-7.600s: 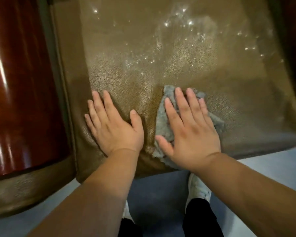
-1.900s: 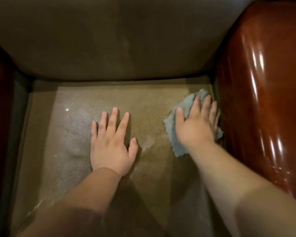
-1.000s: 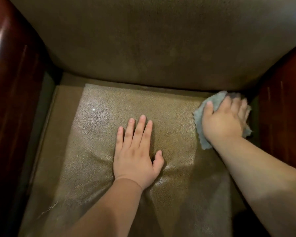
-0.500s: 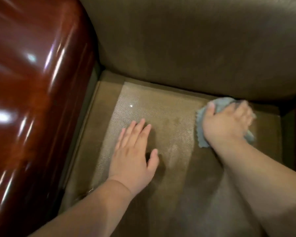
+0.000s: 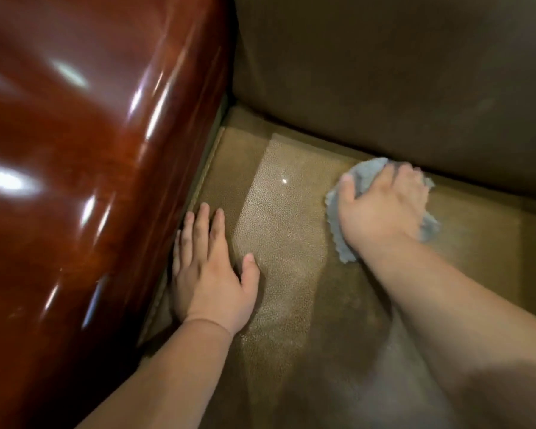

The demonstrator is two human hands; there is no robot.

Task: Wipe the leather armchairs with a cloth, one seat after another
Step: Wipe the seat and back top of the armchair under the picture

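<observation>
The olive-brown leather seat cushion (image 5: 285, 243) of the armchair fills the lower middle of the view, with a damp sheen. A grey cloth (image 5: 338, 212) lies on it near the seam under the backrest (image 5: 384, 82). My right hand (image 5: 381, 209) presses down on the cloth, fingers bent over its bunched top; the fingers are blurred. My left hand (image 5: 209, 270) rests flat on the cushion with straight fingers, right beside the left armrest.
A glossy red-brown wooden armrest (image 5: 84, 168) rises along the whole left side and blocks that way. The padded backrest closes the far side. More of the cushion stretches to the right of the cloth.
The view has swung left, so the wooden armrest looms larger. My right hand has slid the cloth leftward along the back seam. My left hand has shifted to the cushion's left edge.
</observation>
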